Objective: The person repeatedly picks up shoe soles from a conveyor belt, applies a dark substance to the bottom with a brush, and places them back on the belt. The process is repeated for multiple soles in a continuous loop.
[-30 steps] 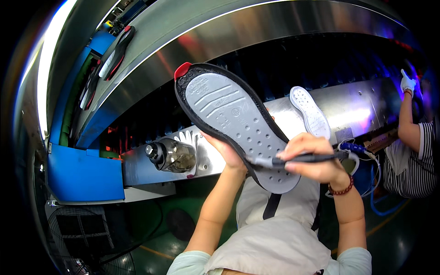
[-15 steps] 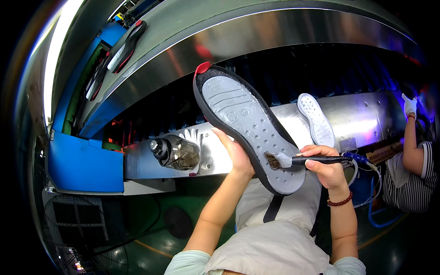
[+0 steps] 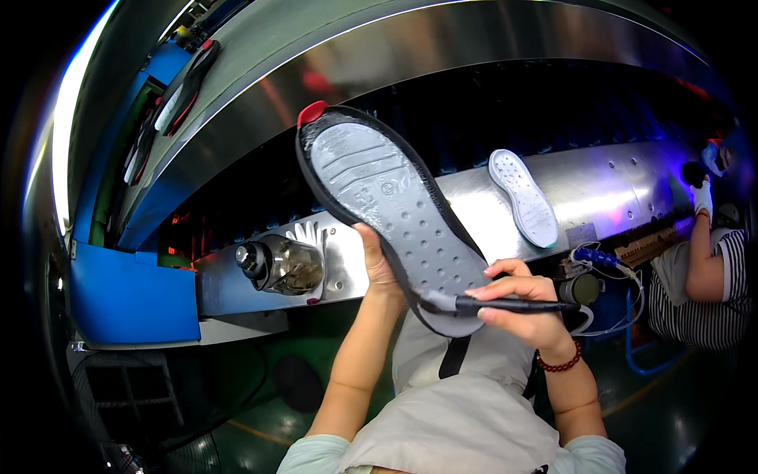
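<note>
Grey-and-black shoe sole [image 3: 399,201] is held mid-view, red tip toward eleven o'clock. The left hand [image 3: 377,267] clasps its seven-o'clock edge; the right hand [image 3: 527,316], apart from the left at four o'clock, is clamped round a black-handled brush [image 3: 545,306], bristles against the sole's lower end. Outward, on a metal ledge [image 3: 612,197], lie a white sole [image 3: 523,197] near three o'clock and a dark-capped bottle [image 3: 290,265] at eight.

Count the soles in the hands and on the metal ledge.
2: a gray black-edged sole in the left hand, brush against it; a white sole on the metal ledge. Others may hide behind the held one.
</note>
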### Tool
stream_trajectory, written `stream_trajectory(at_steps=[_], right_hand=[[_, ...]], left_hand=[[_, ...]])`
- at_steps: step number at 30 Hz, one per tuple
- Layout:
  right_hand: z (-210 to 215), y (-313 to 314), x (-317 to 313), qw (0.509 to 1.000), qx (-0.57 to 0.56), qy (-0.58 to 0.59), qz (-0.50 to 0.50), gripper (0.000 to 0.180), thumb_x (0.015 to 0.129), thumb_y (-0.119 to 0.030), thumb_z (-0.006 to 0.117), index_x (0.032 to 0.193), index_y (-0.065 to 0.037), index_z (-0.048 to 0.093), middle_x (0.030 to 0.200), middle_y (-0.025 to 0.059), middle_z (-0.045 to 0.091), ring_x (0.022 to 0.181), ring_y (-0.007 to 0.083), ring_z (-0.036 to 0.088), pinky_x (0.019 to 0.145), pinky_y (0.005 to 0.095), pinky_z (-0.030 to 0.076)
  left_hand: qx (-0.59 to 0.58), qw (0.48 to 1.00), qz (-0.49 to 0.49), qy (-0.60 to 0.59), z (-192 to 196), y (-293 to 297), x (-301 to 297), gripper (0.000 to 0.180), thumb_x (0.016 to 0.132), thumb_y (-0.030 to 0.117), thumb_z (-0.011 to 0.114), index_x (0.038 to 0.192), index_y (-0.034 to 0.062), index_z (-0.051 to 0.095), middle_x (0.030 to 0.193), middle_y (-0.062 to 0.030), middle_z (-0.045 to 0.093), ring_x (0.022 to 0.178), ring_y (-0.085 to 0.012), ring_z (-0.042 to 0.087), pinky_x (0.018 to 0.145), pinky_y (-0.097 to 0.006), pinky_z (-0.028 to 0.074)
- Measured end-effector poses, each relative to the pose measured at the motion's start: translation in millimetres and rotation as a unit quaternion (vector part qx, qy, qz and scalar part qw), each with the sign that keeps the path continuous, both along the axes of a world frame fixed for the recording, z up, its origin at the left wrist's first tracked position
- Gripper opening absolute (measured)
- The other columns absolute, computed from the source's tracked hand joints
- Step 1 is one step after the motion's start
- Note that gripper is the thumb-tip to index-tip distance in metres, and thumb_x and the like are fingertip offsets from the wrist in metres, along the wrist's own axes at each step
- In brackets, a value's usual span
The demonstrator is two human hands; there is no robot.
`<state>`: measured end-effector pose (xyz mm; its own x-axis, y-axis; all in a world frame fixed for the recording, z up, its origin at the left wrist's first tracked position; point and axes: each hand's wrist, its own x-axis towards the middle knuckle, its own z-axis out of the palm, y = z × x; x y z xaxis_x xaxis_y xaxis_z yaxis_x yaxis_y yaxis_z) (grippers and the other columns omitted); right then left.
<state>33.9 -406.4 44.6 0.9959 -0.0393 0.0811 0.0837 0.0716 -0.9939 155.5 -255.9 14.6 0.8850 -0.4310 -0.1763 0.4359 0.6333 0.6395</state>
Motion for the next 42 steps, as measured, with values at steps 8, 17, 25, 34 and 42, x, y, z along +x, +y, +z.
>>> stream_trajectory(at_steps=[8, 17, 25, 34, 42], right_hand=[[7, -4, 0, 0.995, -0.075, -0.044, -0.050, 0.019, 0.064, 0.000, 0.067, 0.083, -0.002, 0.065, 0.086, 0.0072, 0.066, 0.091, 0.0172, 0.051, 0.083, 0.0279, 0.039], [9, 2, 2, 0.993, -0.080, -0.080, -0.034, 0.021, 0.064, 0.000, 0.068, 0.084, -0.002, 0.063, 0.088, 0.0098, 0.065, 0.095, 0.0216, 0.054, 0.091, 0.0360, 0.036], [-20, -8, -1, 0.942, 0.329, 0.033, -0.055, 0.022, 0.069, 0.004, 0.062, 0.091, 0.004, 0.060, 0.103, 0.0186, 0.055, 0.097, 0.0252, 0.056, 0.089, 0.0328, 0.039], [-19, 3, 2, 0.966, 0.242, -0.045, -0.075, 0.021, 0.071, 0.003, 0.063, 0.092, 0.003, 0.059, 0.098, 0.0188, 0.059, 0.101, 0.0234, 0.052, 0.092, 0.0341, 0.036], [-17, 9, 2, 0.968, 0.221, -0.070, -0.097, 0.020, 0.071, 0.001, 0.063, 0.091, 0.002, 0.060, 0.092, 0.0164, 0.063, 0.100, 0.0198, 0.051, 0.096, 0.0349, 0.029]], left_hand=[[-0.151, 0.984, -0.039, -0.086, -3, -5, 19, 0.108, 0.054, 0.082, 0.041, 0.125, -0.0003, 0.033, 0.109, -0.0187, 0.051, 0.096, -0.0320, 0.053, 0.081, -0.043, 0.046], [-0.241, 0.960, -0.060, -0.130, -2, -7, 26, 0.103, 0.062, 0.073, 0.047, 0.134, 0.0069, 0.016, 0.126, -0.0266, 0.034, 0.099, -0.0408, 0.051, 0.076, -0.047, 0.050], [-0.191, 0.976, -0.095, -0.033, 17, -1, 17, 0.081, 0.081, 0.065, 0.022, 0.119, -0.0026, 0.043, 0.115, -0.0150, 0.051, 0.104, -0.0265, 0.050, 0.090, -0.037, 0.041], [-0.196, 0.974, -0.110, -0.012, -17, -6, 14, 0.058, 0.087, 0.049, 0.030, 0.116, 0.0005, 0.045, 0.106, -0.0117, 0.055, 0.097, -0.0238, 0.053, 0.088, -0.037, 0.041], [-0.144, 0.984, -0.101, -0.028, -15, -10, 7, 0.069, 0.082, 0.058, 0.034, 0.125, 0.0041, 0.035, 0.117, -0.0141, 0.047, 0.105, -0.0265, 0.049, 0.088, -0.040, 0.041]])
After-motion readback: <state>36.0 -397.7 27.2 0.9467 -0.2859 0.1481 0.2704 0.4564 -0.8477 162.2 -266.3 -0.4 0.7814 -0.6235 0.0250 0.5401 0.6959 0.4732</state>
